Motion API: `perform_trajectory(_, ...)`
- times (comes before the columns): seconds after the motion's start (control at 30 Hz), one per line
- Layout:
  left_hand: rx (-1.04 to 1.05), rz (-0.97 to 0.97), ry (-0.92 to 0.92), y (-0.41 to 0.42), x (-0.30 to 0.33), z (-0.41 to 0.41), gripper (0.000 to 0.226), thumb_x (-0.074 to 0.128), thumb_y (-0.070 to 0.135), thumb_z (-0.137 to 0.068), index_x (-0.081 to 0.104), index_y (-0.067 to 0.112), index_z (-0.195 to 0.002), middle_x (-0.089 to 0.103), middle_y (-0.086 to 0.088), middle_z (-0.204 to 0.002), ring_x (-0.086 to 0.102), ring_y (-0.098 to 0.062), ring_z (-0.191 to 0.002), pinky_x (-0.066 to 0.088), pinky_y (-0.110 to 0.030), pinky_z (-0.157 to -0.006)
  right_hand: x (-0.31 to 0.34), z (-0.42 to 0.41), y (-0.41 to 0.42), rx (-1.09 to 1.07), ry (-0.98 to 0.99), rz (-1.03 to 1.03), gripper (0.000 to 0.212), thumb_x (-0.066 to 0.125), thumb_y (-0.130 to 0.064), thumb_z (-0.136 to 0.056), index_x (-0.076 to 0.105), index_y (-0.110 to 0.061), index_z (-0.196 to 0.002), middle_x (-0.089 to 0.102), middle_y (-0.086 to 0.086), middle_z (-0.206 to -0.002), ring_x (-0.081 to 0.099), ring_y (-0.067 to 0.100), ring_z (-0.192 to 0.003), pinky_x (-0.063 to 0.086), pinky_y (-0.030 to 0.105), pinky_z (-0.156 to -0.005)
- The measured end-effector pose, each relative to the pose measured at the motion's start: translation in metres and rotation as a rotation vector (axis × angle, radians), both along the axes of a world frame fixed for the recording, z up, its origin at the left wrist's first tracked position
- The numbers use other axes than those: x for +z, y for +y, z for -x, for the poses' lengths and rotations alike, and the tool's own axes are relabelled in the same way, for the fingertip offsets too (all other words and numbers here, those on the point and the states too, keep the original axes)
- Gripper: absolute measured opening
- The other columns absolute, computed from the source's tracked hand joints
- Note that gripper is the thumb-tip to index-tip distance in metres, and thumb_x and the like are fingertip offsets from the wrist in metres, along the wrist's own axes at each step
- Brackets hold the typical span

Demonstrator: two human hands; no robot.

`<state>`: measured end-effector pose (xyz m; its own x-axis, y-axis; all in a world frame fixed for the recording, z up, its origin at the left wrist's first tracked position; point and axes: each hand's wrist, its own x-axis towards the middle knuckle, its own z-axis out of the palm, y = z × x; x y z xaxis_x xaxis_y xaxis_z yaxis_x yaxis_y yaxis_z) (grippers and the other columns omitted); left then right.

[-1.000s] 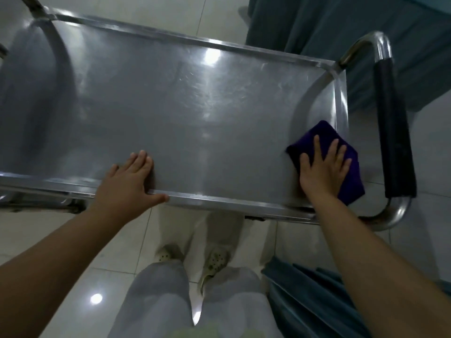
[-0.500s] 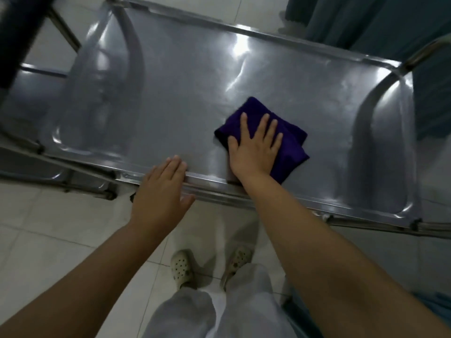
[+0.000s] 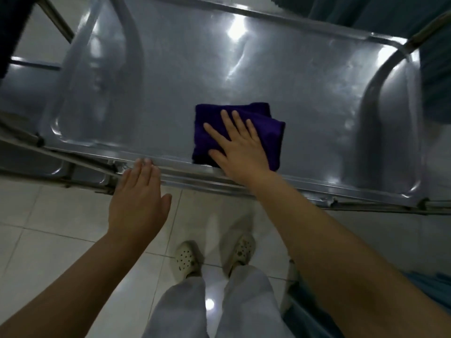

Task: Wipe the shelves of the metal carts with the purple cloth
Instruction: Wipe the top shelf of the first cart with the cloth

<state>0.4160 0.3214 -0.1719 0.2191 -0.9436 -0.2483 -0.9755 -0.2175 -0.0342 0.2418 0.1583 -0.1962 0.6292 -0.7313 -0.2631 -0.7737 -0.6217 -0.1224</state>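
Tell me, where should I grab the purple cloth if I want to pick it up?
Pinch the purple cloth by its far right corner, coming from above on the right. It lies folded flat on the metal shelf, and the right hand presses on its near left part, so that corner is free.

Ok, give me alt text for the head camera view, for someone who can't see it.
A person's right hand presses a folded purple cloth flat on a metal cart shelf, near its front edge. The left hand rests open at that edge, above white clogs on tiled floor.
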Motion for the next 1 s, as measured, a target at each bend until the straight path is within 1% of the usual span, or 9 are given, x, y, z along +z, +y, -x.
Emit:
perform_trajectory(0.17,0.022,0.107,0.168,-0.012,0.004,0.031,0.06,0.067,0.023,-0.084,0.046,-0.001,-0.135,0.047,-0.022,-0.139,0.037,-0.035,-0.135,0.027,-0.05,-0.111,0.009,0.131,-0.027,-0.294,0.033,0.001,0.062,0.02,-0.057,-0.094,0.002,-0.041,-0.152,-0.009,0.003,-0.162,-0.011,0.022,-0.148,-0.011,0.038,-0.117)
perform_trajectory(0.37,-0.059,0.051,0.118,-0.011,-0.006,0.043,0.066,0.061,0.022,-0.087,0.033,0.0,-0.143,0.034,-0.019,-0.148,0.027,-0.03,-0.139,0.018,-0.044,-0.113,0.021,0.25,-0.044,-0.721,0.082,0.021,0.058,0.027,-0.046,-0.102,0.003,-0.033,-0.154,-0.007,0.008,-0.162,-0.008,0.025,-0.148,-0.006,0.043,-0.12)
perform_trajectory(0.47,-0.076,0.06,0.111,-0.008,-0.006,0.041,0.07,0.063,0.019,-0.085,0.03,0.001,-0.144,0.03,-0.018,-0.15,0.023,-0.028,-0.14,0.017,-0.045,-0.114,0.025,0.265,-0.033,-0.9,0.097,0.024,0.057,0.025,-0.042,-0.104,0.002,-0.03,-0.155,-0.007,0.01,-0.162,-0.007,0.026,-0.148,-0.004,0.042,-0.12)
perform_trajectory(0.6,-0.059,0.066,0.151,-0.006,-0.008,0.039,0.072,0.068,0.015,-0.082,0.032,0.0,-0.143,0.028,-0.018,-0.15,0.021,-0.028,-0.14,0.012,-0.041,-0.115,0.023,0.227,-0.003,-1.063,0.074,0.041,0.056,0.018,-0.045,-0.104,-0.002,-0.031,-0.154,-0.007,0.011,-0.162,-0.006,0.027,-0.148,-0.002,0.043,-0.119)
perform_trajectory(0.67,-0.061,0.076,0.174,-0.005,-0.007,0.037,0.073,0.062,0.018,-0.087,0.022,0.005,-0.146,0.013,-0.011,-0.152,0.009,-0.022,-0.141,0.003,-0.036,-0.116,0.021,0.191,0.013,-1.051,0.08,0.05,0.056,0.017,-0.047,-0.103,-0.002,-0.033,-0.154,-0.006,0.011,-0.162,-0.005,0.029,-0.148,-0.001,0.044,-0.119)
perform_trajectory(0.77,-0.093,0.104,0.204,-0.003,-0.005,0.027,0.071,0.049,0.026,-0.095,0.002,0.013,-0.147,-0.004,-0.003,-0.153,-0.007,-0.016,-0.14,-0.005,-0.033,-0.112,0.017,0.126,0.035,-0.895,0.086,0.069,0.056,0.017,-0.048,-0.102,-0.002,-0.033,-0.153,-0.004,0.013,-0.161,-0.004,0.031,-0.148,0.001,0.046,-0.118)
perform_trajectory(0.83,-0.11,0.108,0.169,0.002,0.0,0.014,0.07,0.056,0.026,-0.091,0.019,0.01,-0.148,0.014,-0.008,-0.155,0.006,-0.018,-0.141,0.004,-0.036,-0.112,0.014,0.078,0.048,-0.77,0.075,0.073,0.057,0.017,-0.049,-0.102,-0.002,-0.034,-0.153,-0.003,0.014,-0.161,-0.003,0.032,-0.148,0.002,0.047,-0.118)
perform_trajectory(0.9,-0.064,0.139,0.16,0.012,0.005,-0.002,0.063,0.07,0.022,-0.08,0.048,0.004,-0.136,0.043,-0.015,-0.144,0.035,-0.026,-0.136,0.021,-0.041,-0.106,0.011,0.029,0.059,-0.659,0.064,0.057,0.058,0.015,-0.05,-0.101,-0.004,-0.034,-0.153,-0.005,0.014,-0.161,-0.006,0.032,-0.148,0.001,0.048,-0.119)
perform_trajectory(1.0,0.008,0.186,0.165,0.036,0.009,-0.034,0.052,0.074,0.017,-0.075,0.059,0.001,-0.123,0.056,-0.018,-0.131,0.05,-0.032,-0.126,0.035,-0.046,-0.101,0.01,-0.044,0.073,-0.485,0.055,0.051,0.058,0.011,-0.054,-0.1,-0.006,-0.035,-0.152,-0.007,0.012,-0.161,-0.009,0.032,-0.148,-0.001,0.048,-0.119)
